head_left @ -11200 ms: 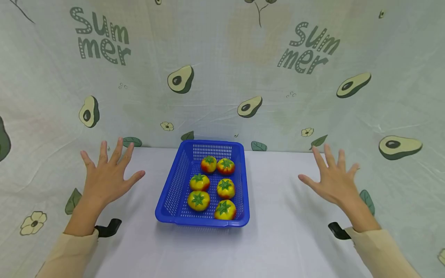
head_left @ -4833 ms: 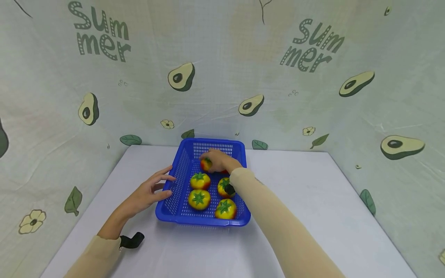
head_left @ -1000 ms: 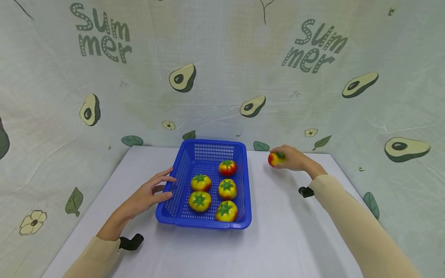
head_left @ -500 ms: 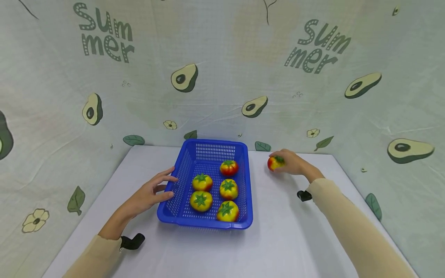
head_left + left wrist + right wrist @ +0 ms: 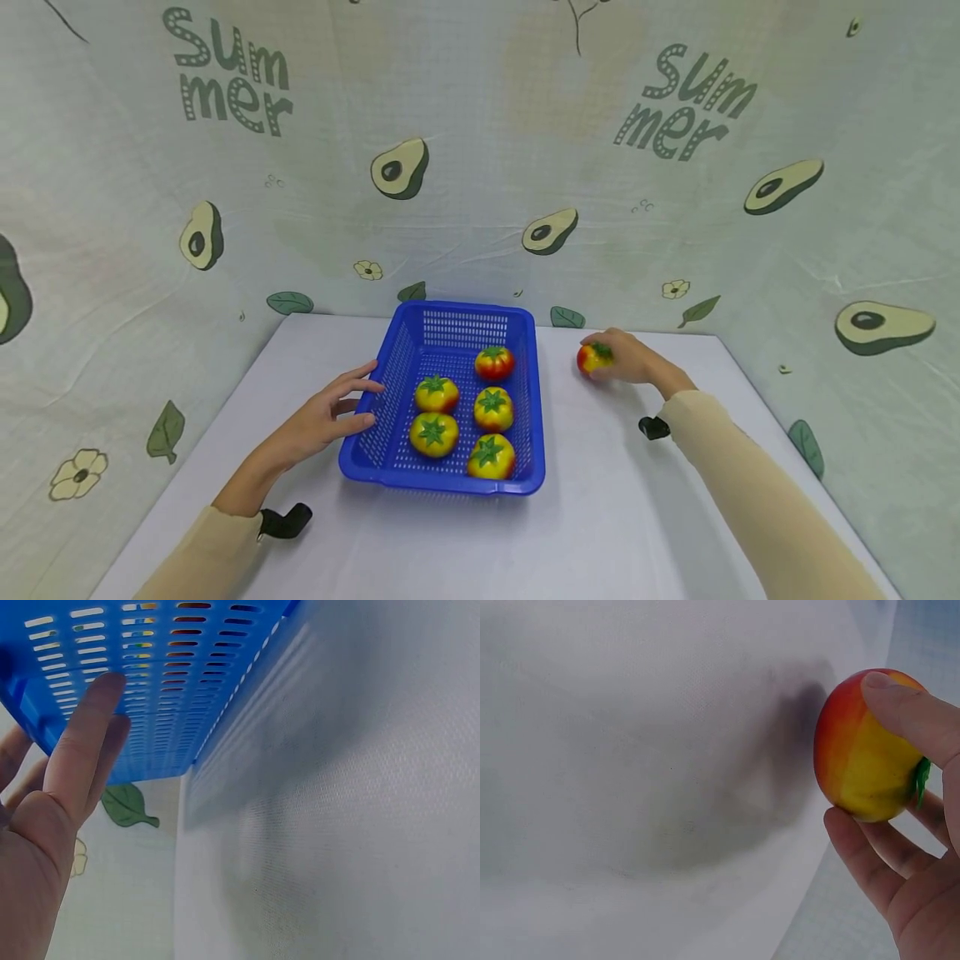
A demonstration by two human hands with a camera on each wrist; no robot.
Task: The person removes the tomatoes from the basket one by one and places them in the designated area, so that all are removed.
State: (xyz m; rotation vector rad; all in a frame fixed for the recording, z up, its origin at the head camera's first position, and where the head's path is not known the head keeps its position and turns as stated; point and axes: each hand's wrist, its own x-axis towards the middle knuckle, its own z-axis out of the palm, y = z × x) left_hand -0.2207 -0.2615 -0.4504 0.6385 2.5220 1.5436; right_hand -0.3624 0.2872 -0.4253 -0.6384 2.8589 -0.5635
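Two beige sleeves [image 5: 202,550] enter from the lower corners; left of centre, the left hand [image 5: 318,421] rests on the rim of a blue basket [image 5: 450,481], fingers apart; five tomatoes [image 5: 433,438] sit inside; right of centre, the right hand [image 5: 633,358] grips a sixth tomato [image 5: 588,360] between thumb and fingers; a printed cloth [image 5: 480,108] hangs behind, across the top

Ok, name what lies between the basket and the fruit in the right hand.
Only bare white tabletop shows between the basket and the held fruit in the head view.
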